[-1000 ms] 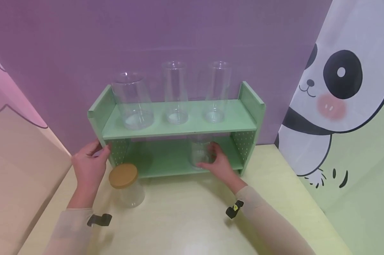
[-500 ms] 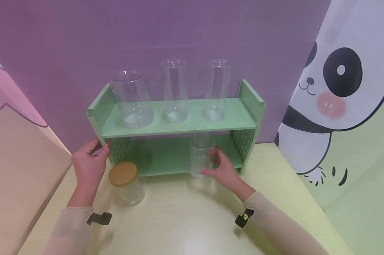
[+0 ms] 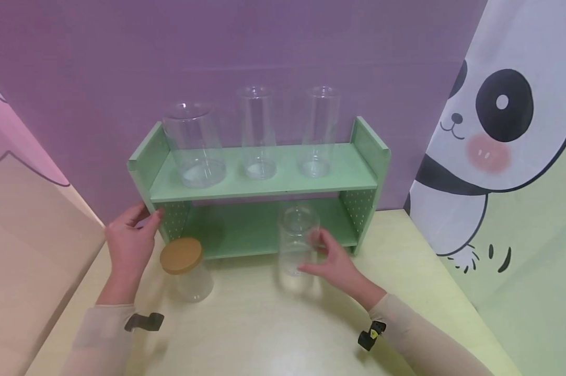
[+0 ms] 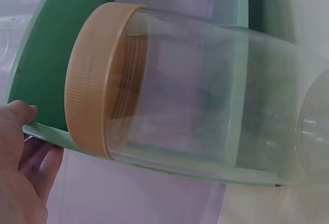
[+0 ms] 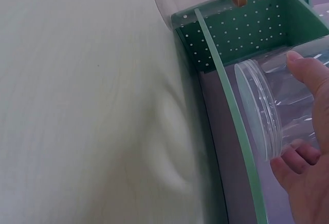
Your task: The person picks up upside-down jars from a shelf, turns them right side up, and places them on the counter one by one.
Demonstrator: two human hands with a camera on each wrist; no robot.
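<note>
Gripping a clear jar (image 3: 293,246) in the right hand (image 3: 336,265), curling thumb and fingers round it, at the front of a green rack (image 3: 264,195), above the counter (image 3: 245,334); pinching the rack's left panel (image 3: 153,156) in the left hand (image 3: 131,237), near a lidded jar (image 3: 188,269); facing three clear containers (image 3: 258,133) standing on the upper shelf (image 3: 287,172).

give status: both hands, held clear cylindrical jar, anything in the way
Left hand gripping green two-tier shelf. Right hand holding clear cylindrical jar at its front. Clear jar with orange lid stands left, apparently not blocking.
</note>
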